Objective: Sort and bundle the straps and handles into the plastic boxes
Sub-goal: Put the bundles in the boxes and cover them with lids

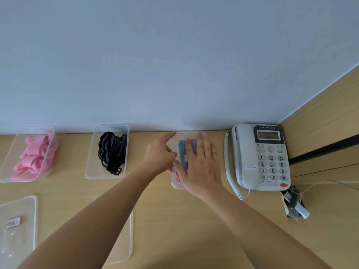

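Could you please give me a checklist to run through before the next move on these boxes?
1. The blue straps inside the right box: ok.
2. Its lid seated all round: cannot tell; the right hand lies flat on it, the left hand at its left edge.
3. The left box of pink handles lidded: not ok.
4. The middle box of black straps lidded: not ok.
5. Spare lids on the desk: ok, a labelled lid and a plain lid lie nearer the person.

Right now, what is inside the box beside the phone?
Blue straps show through the clear lid of the box. The right hand lies flat on the lid and hides the rest, so what else is inside cannot be seen.
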`<control>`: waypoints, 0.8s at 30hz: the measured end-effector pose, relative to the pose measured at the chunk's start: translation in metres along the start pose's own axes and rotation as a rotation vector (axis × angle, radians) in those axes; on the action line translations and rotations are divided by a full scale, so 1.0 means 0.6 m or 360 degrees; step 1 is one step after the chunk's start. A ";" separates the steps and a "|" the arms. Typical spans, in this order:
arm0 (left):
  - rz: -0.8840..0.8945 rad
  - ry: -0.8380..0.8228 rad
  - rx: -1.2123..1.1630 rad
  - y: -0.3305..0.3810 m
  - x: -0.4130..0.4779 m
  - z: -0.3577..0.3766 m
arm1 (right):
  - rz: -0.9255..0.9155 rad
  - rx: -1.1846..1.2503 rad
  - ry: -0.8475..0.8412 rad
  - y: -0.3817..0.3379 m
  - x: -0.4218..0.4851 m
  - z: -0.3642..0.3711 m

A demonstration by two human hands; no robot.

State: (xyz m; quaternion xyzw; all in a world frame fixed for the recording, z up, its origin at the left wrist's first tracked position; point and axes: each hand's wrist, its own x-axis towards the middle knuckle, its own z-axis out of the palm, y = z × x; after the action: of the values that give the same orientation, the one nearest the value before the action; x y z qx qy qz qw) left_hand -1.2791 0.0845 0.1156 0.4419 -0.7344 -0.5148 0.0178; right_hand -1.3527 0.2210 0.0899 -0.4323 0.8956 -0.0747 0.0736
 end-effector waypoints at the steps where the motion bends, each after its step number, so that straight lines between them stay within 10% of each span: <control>1: 0.0008 0.0014 0.0022 -0.002 -0.001 0.001 | -0.0016 0.0022 -0.0021 -0.005 -0.016 0.005; 24: 0.0046 0.0329 0.0298 0.010 0.009 -0.005 | -0.0017 -0.0104 -0.0025 -0.007 0.018 0.007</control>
State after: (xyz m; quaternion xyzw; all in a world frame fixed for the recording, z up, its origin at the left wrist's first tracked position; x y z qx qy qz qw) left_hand -1.2845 0.0788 0.1192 0.4817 -0.7798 -0.3954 0.0594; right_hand -1.3550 0.2097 0.0858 -0.4397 0.8947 -0.0424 0.0663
